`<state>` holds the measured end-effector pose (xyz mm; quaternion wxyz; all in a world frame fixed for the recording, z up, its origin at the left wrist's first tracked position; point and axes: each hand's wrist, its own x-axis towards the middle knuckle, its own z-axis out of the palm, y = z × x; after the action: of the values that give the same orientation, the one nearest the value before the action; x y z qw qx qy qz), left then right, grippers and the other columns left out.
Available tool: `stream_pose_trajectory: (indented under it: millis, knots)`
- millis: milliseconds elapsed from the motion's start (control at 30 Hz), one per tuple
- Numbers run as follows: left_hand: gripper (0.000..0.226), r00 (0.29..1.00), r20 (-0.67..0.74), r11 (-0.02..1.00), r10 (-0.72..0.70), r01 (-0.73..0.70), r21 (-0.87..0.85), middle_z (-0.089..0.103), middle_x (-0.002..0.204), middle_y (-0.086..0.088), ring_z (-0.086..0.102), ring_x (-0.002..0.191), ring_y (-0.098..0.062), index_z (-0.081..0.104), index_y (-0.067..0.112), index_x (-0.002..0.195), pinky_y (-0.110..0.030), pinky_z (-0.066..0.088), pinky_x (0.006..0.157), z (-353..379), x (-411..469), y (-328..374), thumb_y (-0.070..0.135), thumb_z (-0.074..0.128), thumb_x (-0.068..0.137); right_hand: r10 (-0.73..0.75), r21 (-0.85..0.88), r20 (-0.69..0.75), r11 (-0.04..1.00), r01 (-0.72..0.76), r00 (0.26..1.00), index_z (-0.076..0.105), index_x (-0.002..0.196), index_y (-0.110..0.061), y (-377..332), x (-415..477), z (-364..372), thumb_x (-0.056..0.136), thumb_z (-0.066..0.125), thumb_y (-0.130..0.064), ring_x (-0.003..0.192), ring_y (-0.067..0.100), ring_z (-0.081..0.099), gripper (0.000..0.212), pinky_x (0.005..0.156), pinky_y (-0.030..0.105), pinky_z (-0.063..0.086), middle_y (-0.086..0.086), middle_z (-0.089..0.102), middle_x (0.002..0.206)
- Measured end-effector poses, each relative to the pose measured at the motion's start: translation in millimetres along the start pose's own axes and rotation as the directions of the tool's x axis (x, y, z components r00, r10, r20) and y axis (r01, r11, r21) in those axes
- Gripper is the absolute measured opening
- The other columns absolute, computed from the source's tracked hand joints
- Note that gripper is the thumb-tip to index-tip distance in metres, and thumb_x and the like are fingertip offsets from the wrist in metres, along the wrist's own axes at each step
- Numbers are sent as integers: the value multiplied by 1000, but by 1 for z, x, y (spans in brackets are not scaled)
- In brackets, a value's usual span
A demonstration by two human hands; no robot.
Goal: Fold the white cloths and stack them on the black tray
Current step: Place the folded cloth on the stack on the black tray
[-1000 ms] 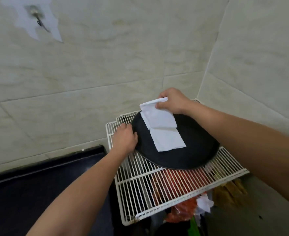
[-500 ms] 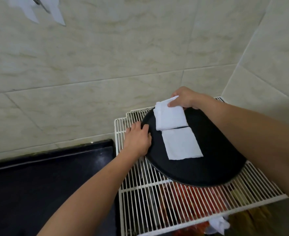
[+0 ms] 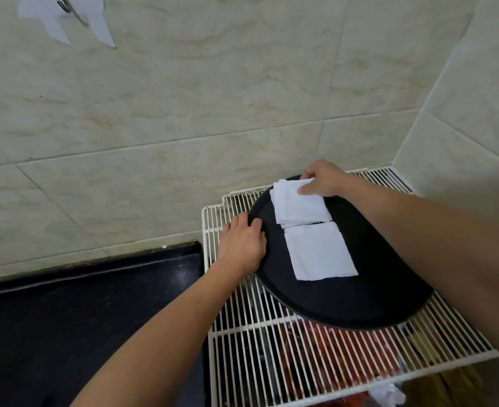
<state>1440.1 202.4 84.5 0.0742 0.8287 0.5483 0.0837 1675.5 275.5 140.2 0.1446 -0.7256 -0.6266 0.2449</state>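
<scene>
Straight-fingered, our left hand (image 3: 244,248) steadies, we judge, the black tray (image 3: 374,289) at nine o'clock while our right hand (image 3: 321,179) pinches a folded cloth (image 3: 298,210) at twelve.

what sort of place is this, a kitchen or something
Probably a kitchen or a restaurant back area: tiled walls, a black countertop, and a white wire rack that holds a black tray of folded white cloths, with red packets stored under it.
</scene>
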Motion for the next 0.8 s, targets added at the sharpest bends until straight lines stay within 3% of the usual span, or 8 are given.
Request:
stream_pose_trajectory:
  millis: [100, 233, 400, 533, 667, 800]
  knots:
    - [35, 1000, -4, 1000, 12, -12, 1, 41, 135, -9, 38, 124, -27, 51, 15, 126, -40, 30, 104, -1, 1, 0, 33, 39, 98, 0, -42, -80, 999, -4, 997, 65, 102, -21, 6, -5, 6, 76, 77, -33, 98, 19, 58, 31, 84, 32, 48, -4, 60, 102]
    - [35, 997, -65, 998, 43, -46, -44, 44, 134, -6, 40, 124, -26, 54, 16, 126, -39, 32, 103, -9, 9, 1, 29, 48, 94, 64, 34, -269, 998, -57, 961, 64, 113, -15, 10, -12, 10, 81, 72, -29, 103, 24, 60, 35, 85, 31, 47, 3, 65, 109]
    - [28, 995, -78, 989, 65, -74, -125, 63, 106, -4, 52, 106, -28, 62, 16, 117, -40, 40, 89, -17, 25, 18, 21, 51, 91, 277, 316, -207, 927, -204, 938, 64, 110, -12, 18, -19, 15, 75, 75, -16, 99, 31, 66, 37, 88, 45, 55, 13, 68, 108]
    - [17, 986, -107, 980, 128, -142, -136, 65, 92, -4, 53, 93, -27, 68, 12, 94, -38, 40, 82, -13, 29, 32, 17, 52, 90, 305, 385, -275, 904, -186, 912, 69, 100, -14, 19, -18, 14, 75, 73, -6, 100, 29, 65, 26, 88, 42, 55, 8, 69, 103]
    - [19, 974, -154, 966, 166, -192, -174, 63, 79, -5, 51, 81, -26, 60, 9, 73, -34, 38, 72, -7, 26, 37, 8, 49, 88, 282, 282, -350, 941, -186, 893, 71, 98, -17, 15, -14, 10, 79, 69, -9, 101, 25, 63, 20, 86, 30, 51, 4, 70, 106]
    - [17, 974, -103, 959, 204, -220, -178, 64, 90, -4, 53, 87, -26, 69, 11, 92, -39, 45, 77, -2, 23, 33, 13, 52, 89, 224, 55, -330, 974, -218, 917, 66, 107, -22, 20, -17, 22, 85, 65, -16, 106, 27, 60, 23, 81, 29, 47, 4, 66, 114]
